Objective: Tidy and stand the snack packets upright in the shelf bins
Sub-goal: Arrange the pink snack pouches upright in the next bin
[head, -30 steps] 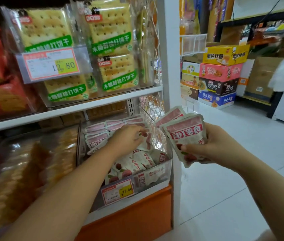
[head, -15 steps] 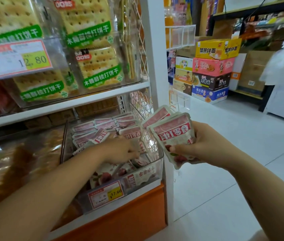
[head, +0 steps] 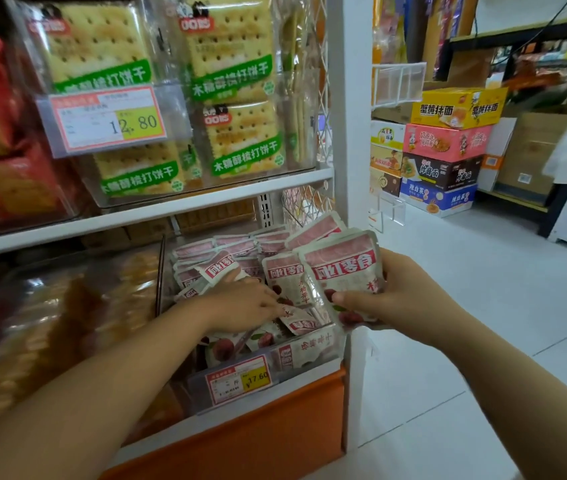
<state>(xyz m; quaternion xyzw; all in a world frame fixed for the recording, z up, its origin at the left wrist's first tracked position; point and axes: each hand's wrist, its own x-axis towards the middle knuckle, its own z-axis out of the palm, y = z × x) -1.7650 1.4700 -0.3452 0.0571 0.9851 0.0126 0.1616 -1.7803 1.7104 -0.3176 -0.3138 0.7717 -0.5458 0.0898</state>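
1. Head view, and I had the right hand (head: 400, 299) out past the end of the clear bin (head: 310, 362), thumb clamped across a fanned stack of snack packets (head: 341, 268). Part of that fan hung over bare floor (head: 483, 306).
2. First risk, as I judged it: the rear packets of the fan stuck up loose behind the front one. A slackened thumb could have let them slide out and drop to the floor.
3. The left hand (head: 244, 306) was down inside the bin, fingertips buried among the packets. I couldn't tell whether it was pinching one or only pushing.
4. A tilted packet (head: 221, 270) leaned just above that hand, in front of the upright row (head: 206, 251) at the back of the bin. A quick pull-out might have dragged it over and toppled its neighbours.
5. Loose packets (head: 296, 322) lay flat and crossed at the front of the bin, behind the price tag (head: 238, 380). New ones stood on that heap would probably have slumped forward.
6. The bin looked nearly full to me, so pushing the whole handful in at once could have popped packets over the front wall.
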